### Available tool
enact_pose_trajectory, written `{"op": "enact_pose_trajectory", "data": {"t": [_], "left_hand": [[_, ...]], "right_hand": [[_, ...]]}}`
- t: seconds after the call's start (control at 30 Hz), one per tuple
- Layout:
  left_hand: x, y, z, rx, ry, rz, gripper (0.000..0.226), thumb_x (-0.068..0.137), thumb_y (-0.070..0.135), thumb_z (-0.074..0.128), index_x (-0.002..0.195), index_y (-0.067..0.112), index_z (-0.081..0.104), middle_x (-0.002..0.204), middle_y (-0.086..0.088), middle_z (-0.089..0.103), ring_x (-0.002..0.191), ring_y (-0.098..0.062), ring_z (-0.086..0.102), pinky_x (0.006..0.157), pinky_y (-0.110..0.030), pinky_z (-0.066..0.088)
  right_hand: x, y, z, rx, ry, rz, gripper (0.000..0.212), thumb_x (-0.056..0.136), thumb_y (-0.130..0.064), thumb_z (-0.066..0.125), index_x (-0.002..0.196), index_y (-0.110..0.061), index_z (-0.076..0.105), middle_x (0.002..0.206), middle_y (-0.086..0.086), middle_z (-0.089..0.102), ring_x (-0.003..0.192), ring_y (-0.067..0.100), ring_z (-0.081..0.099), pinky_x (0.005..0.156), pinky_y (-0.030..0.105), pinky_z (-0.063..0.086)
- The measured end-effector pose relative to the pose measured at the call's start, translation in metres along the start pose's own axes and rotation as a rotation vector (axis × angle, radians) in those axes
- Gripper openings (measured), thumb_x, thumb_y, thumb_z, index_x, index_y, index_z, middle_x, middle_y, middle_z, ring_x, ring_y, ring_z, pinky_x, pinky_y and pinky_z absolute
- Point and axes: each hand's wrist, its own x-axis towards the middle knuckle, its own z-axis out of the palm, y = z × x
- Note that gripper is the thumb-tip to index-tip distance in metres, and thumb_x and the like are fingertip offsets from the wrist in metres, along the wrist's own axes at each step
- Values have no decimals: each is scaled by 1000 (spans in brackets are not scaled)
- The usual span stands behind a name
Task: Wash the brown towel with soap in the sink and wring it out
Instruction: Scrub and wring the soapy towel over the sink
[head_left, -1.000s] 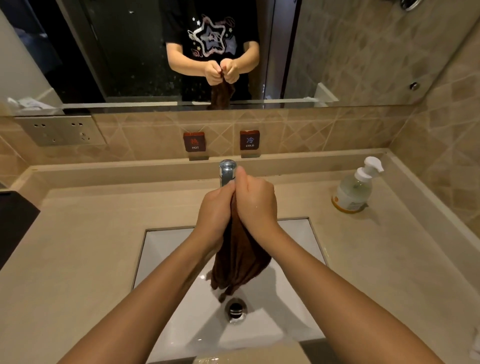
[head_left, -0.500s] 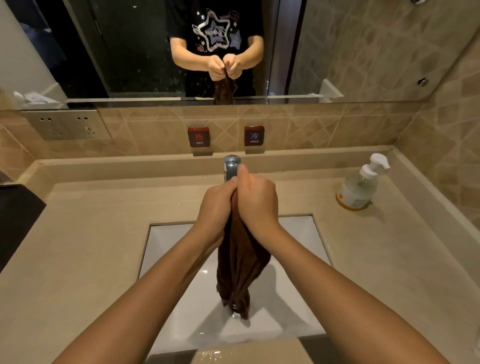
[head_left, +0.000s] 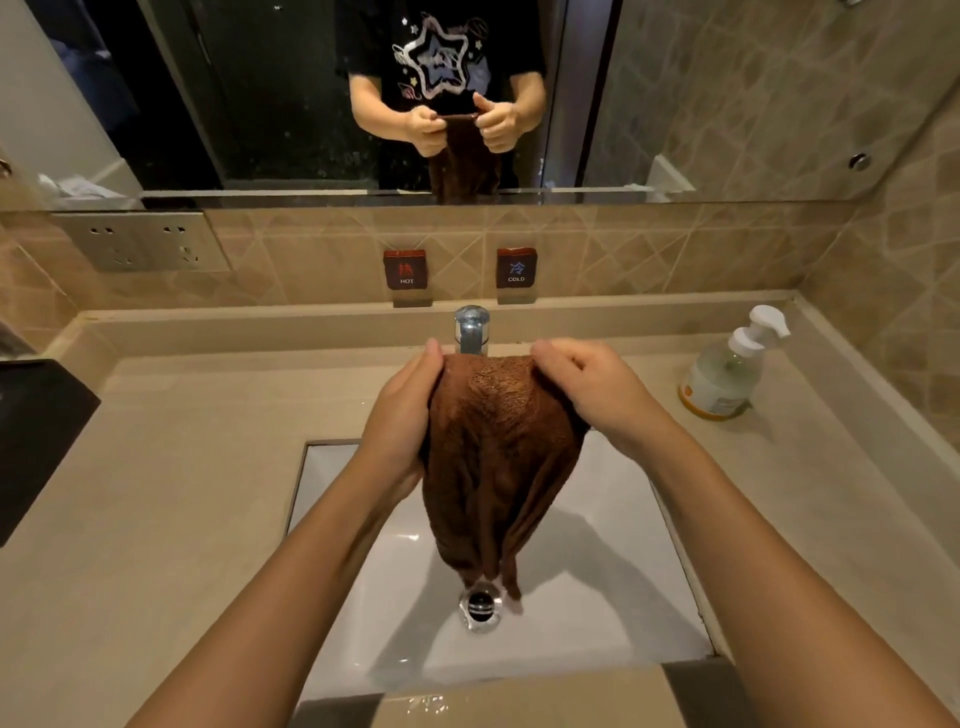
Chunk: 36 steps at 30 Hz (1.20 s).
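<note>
A dark, flat-sided object (head_left: 36, 441) is seen at the left margin. A broad stretch of smooth beige countertop (head_left: 197, 467) lies between it and the white rectangular sink (head_left: 613, 597). The left hand (head_left: 402, 415) is closed round the upper left edge of the brown towel (head_left: 498, 467), fingers curled into the cloth. The towel, nubbly and creased in long folds, is held spread between both hands above the basin. It tapers to a point just over the chrome drain (head_left: 480, 610), and a polished cylindrical faucet (head_left: 471, 330) stands directly behind it. The upper right corner is pinched by the right hand (head_left: 597, 395), thumb against curled fingers. A clear, rounded pump bottle (head_left: 727, 374) with a white cap is set well apart, near the right wall ledge.
</note>
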Motion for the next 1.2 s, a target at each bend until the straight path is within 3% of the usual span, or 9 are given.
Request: {"op": "enact_pose_trajectory", "data": {"t": [0.13, 0.43, 0.53, 0.67, 0.83, 0.93, 1.03, 1.1, 1.2], "left_hand": [[0, -2, -6, 95, 15, 26, 40, 99, 40, 39, 89, 17, 70, 88, -4, 72, 89, -18, 67, 81, -30, 51], [1, 1, -9, -178, -37, -81, 42, 100, 37, 39, 86, 7, 65, 68, -5, 71, 68, -17, 69, 66, -29, 58], [-3, 7, -8, -361, -94, -191, 55, 100, 38, 39, 72, 2, 70, 62, -11, 70, 59, -20, 70, 56, -29, 59], [-3, 9, -13, -493, -149, -252, 65, 98, 40, 38, 56, 5, 73, 61, -12, 70, 57, -21, 70, 54, -29, 58], [-4, 4, -24, -484, -201, -271, 32, 83, 28, 56, 70, 6, 74, 73, -11, 71, 69, -23, 71, 65, -34, 60], [-2, -3, -19, -381, -169, -296, 35, 86, 33, 56, 95, 3, 71, 92, -15, 68, 89, -26, 66, 87, -39, 54], [-10, -12, 5, -195, -94, -187, 39, 96, 36, 47, 111, 3, 64, 92, -14, 67, 89, -22, 65, 79, -32, 53], [-17, -18, 21, -39, -29, -84, 37, 100, 34, 42, 105, 9, 68, 85, -6, 72, 80, -12, 68, 67, -24, 55], [-16, -13, 23, -26, 64, -81, 35, 99, 32, 45, 85, 12, 70, 74, -4, 71, 70, -12, 67, 63, -25, 52]], "right_hand": [[-8, 18, -27, -138, -320, 59, 14, 83, -26, 68, 87, -12, 67, 84, 5, 65, 78, 14, 63, 70, 21, 50], [-12, 57, -6, 99, -121, 140, 15, 94, -19, 53, 98, -20, 67, 90, -3, 69, 80, 8, 64, 72, 26, 53], [-21, 68, 22, 95, -165, 200, 31, 98, -33, 42, 81, -26, 66, 65, -19, 63, 66, 5, 58, 65, 17, 45], [-35, 86, 38, 131, -284, 193, 17, 93, -27, 53, 84, -20, 66, 80, -9, 65, 82, 7, 62, 84, 23, 49], [-33, 67, 26, 532, 118, 220, 21, 96, -23, 47, 88, -9, 60, 83, 8, 60, 80, 19, 55, 70, 31, 47], [-32, 23, 37, 182, 229, 21, 30, 97, -30, 43, 77, -13, 59, 72, -2, 55, 65, 1, 50, 61, 17, 41], [-20, -8, 68, -69, 340, -164, 37, 97, -31, 43, 69, -11, 55, 62, 2, 55, 57, 7, 51, 56, 22, 42], [-4, -9, 74, -149, 499, -130, 44, 98, -33, 38, 65, -8, 53, 60, 7, 57, 58, 20, 54, 57, 38, 44], [-2, -6, 81, -297, 443, -44, 50, 100, -33, 29, 69, -6, 57, 68, 12, 62, 66, 27, 58, 58, 35, 41]]}}
